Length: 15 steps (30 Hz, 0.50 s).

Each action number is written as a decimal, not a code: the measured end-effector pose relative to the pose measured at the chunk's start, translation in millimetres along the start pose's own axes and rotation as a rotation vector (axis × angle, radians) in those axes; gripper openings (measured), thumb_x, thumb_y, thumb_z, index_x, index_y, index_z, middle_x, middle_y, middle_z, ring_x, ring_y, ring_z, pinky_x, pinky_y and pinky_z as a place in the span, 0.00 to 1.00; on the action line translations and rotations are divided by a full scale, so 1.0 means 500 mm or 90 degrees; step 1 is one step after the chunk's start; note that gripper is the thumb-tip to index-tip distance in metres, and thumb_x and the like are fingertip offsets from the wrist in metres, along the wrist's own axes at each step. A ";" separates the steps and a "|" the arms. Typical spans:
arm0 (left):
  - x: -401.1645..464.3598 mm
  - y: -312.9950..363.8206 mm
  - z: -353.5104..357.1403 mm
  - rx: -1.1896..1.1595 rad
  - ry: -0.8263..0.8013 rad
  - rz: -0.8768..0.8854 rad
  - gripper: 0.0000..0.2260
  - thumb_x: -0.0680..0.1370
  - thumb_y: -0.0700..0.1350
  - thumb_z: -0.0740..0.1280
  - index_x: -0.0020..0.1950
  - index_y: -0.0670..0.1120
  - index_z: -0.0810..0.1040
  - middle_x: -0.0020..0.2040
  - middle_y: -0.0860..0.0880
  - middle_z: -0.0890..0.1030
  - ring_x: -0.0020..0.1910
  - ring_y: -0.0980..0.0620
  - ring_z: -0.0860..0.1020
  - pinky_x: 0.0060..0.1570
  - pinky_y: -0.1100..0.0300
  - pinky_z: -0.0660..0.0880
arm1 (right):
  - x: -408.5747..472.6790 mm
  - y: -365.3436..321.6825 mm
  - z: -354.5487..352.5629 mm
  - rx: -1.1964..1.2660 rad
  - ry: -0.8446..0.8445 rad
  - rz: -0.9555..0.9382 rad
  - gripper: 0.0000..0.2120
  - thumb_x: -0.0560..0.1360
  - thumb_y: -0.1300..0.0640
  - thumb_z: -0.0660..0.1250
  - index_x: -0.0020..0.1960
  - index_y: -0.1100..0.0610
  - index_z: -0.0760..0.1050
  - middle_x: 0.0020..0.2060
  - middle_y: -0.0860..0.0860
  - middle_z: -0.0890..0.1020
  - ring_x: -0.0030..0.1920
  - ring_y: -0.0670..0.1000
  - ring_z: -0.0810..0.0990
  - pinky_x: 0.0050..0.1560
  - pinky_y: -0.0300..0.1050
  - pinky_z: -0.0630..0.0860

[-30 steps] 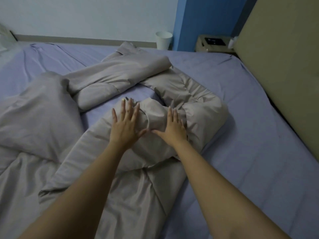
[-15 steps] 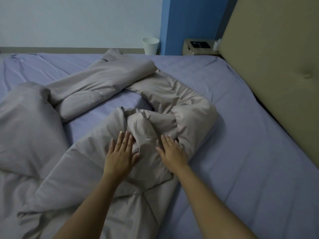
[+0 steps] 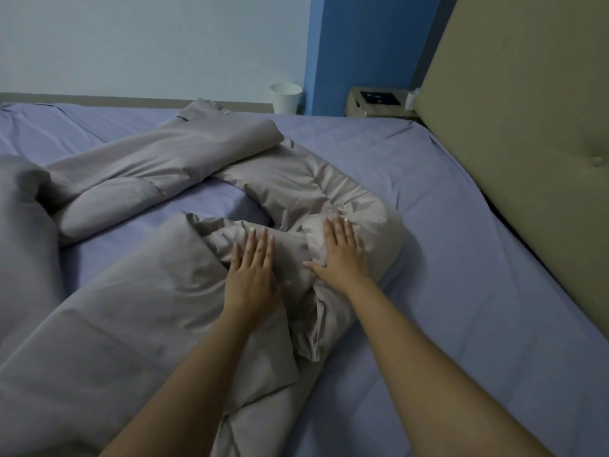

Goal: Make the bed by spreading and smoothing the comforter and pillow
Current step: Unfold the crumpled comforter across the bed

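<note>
Bottom of frame: two bare forearms enter from the lower edge and reach up-frame. Left hand (image 3: 252, 278) lies palm-down on the comforter (image 3: 138, 311), fingers straight and close together, gripping nothing. Right hand (image 3: 342, 252) lies flat just beside it at centre frame, fingers straight, thumb spread toward the left hand; it presses on a bunched roll of fabric, also gripping nothing.

Comforter, grey-taupe, is crumpled: a wide slab fills the lower left, a rolled ridge curves under the hands, and a folded arm runs toward the upper left. A grey mound at the left edge may be the pillow; cannot tell.

Lavender sheet (image 3: 461, 275) is bare across the right half, open up to the headboard (image 3: 527, 110).

Far side: white bin (image 3: 285, 97), blue wall panel (image 3: 362, 44), nightstand (image 3: 375, 102) with a dark device. No legible writing.
</note>
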<state>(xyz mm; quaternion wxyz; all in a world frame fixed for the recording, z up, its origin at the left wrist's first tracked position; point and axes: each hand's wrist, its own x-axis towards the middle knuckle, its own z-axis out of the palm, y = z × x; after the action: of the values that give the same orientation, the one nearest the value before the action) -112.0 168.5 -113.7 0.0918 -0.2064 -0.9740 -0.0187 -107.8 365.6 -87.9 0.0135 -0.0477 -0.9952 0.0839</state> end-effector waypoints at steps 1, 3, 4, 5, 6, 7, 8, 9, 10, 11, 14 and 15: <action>0.000 0.001 0.013 0.006 -0.015 -0.009 0.33 0.81 0.57 0.53 0.79 0.41 0.46 0.79 0.43 0.45 0.78 0.44 0.41 0.74 0.48 0.36 | 0.008 0.006 0.015 -0.006 -0.025 -0.009 0.44 0.75 0.40 0.62 0.78 0.55 0.39 0.78 0.54 0.42 0.77 0.55 0.40 0.75 0.51 0.43; -0.008 -0.008 0.042 0.027 -0.036 -0.013 0.27 0.82 0.49 0.46 0.78 0.40 0.46 0.79 0.43 0.45 0.78 0.44 0.42 0.74 0.48 0.39 | 0.013 0.013 0.042 -0.012 -0.060 -0.016 0.41 0.77 0.50 0.63 0.78 0.57 0.39 0.78 0.54 0.43 0.77 0.54 0.42 0.76 0.48 0.45; -0.015 -0.014 0.053 0.035 -0.045 -0.006 0.26 0.81 0.47 0.44 0.78 0.40 0.49 0.79 0.43 0.48 0.78 0.44 0.45 0.75 0.48 0.43 | 0.010 0.016 0.053 -0.008 -0.065 -0.016 0.41 0.77 0.54 0.63 0.77 0.58 0.38 0.78 0.54 0.44 0.77 0.54 0.42 0.76 0.47 0.45; -0.024 -0.021 0.064 0.051 -0.054 0.010 0.27 0.79 0.47 0.44 0.78 0.40 0.55 0.79 0.43 0.53 0.78 0.43 0.50 0.75 0.46 0.47 | 0.003 0.019 0.064 0.000 -0.064 -0.015 0.40 0.77 0.56 0.63 0.77 0.59 0.39 0.78 0.54 0.44 0.77 0.53 0.42 0.76 0.46 0.45; -0.034 -0.028 0.075 0.062 -0.053 0.035 0.27 0.79 0.48 0.47 0.76 0.41 0.63 0.77 0.42 0.58 0.77 0.43 0.55 0.74 0.44 0.50 | -0.008 0.025 0.073 0.011 -0.062 -0.013 0.38 0.77 0.58 0.61 0.77 0.59 0.39 0.78 0.54 0.45 0.77 0.53 0.43 0.76 0.46 0.45; -0.042 -0.034 0.086 0.067 -0.042 0.065 0.26 0.78 0.50 0.50 0.71 0.42 0.71 0.75 0.41 0.64 0.75 0.42 0.61 0.72 0.42 0.51 | -0.021 0.033 0.081 0.023 -0.060 -0.010 0.36 0.78 0.59 0.59 0.77 0.59 0.40 0.78 0.54 0.46 0.78 0.52 0.43 0.76 0.46 0.45; -0.050 -0.042 0.092 0.073 -0.031 0.093 0.24 0.76 0.51 0.53 0.65 0.42 0.77 0.73 0.40 0.68 0.74 0.41 0.64 0.70 0.41 0.51 | -0.036 0.042 0.086 0.038 -0.058 -0.007 0.34 0.78 0.60 0.57 0.77 0.60 0.41 0.78 0.54 0.46 0.78 0.52 0.44 0.76 0.46 0.46; -0.057 -0.049 0.093 0.085 -0.031 0.115 0.23 0.75 0.51 0.54 0.58 0.42 0.82 0.70 0.40 0.72 0.72 0.40 0.67 0.70 0.40 0.49 | -0.053 0.054 0.089 0.053 -0.055 -0.006 0.33 0.79 0.61 0.56 0.77 0.60 0.41 0.78 0.54 0.47 0.78 0.52 0.44 0.76 0.45 0.46; -0.064 -0.058 0.093 0.096 -0.042 0.129 0.21 0.74 0.50 0.55 0.51 0.42 0.83 0.67 0.39 0.75 0.70 0.39 0.70 0.70 0.41 0.48 | -0.070 0.065 0.090 0.066 -0.051 -0.006 0.33 0.79 0.62 0.55 0.77 0.61 0.42 0.78 0.55 0.48 0.78 0.52 0.45 0.76 0.45 0.47; -0.073 -0.064 0.087 0.102 -0.050 0.138 0.19 0.73 0.49 0.55 0.45 0.41 0.83 0.64 0.39 0.78 0.68 0.39 0.72 0.71 0.42 0.48 | -0.089 0.077 0.089 0.078 -0.047 -0.007 0.32 0.79 0.62 0.55 0.77 0.61 0.42 0.78 0.55 0.48 0.78 0.52 0.46 0.76 0.45 0.47; -0.119 -0.061 0.070 0.070 -0.064 0.146 0.18 0.73 0.45 0.54 0.44 0.40 0.83 0.60 0.39 0.80 0.66 0.39 0.74 0.69 0.45 0.60 | -0.150 0.107 0.071 0.105 -0.050 0.016 0.31 0.80 0.63 0.55 0.78 0.61 0.42 0.78 0.55 0.49 0.77 0.53 0.47 0.75 0.46 0.52; -0.139 -0.050 0.060 0.037 -0.063 0.146 0.18 0.74 0.44 0.53 0.45 0.40 0.82 0.61 0.39 0.80 0.66 0.39 0.74 0.69 0.46 0.63 | -0.171 0.117 0.060 0.114 -0.049 0.030 0.31 0.80 0.63 0.55 0.78 0.60 0.42 0.78 0.55 0.49 0.77 0.53 0.48 0.74 0.47 0.54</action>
<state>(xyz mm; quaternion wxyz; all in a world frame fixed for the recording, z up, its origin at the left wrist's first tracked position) -64.8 120.0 -155.9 0.0509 -0.3140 -0.9476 0.0301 -18.5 409.7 -129.2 -0.0223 -0.0666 -0.9821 0.1746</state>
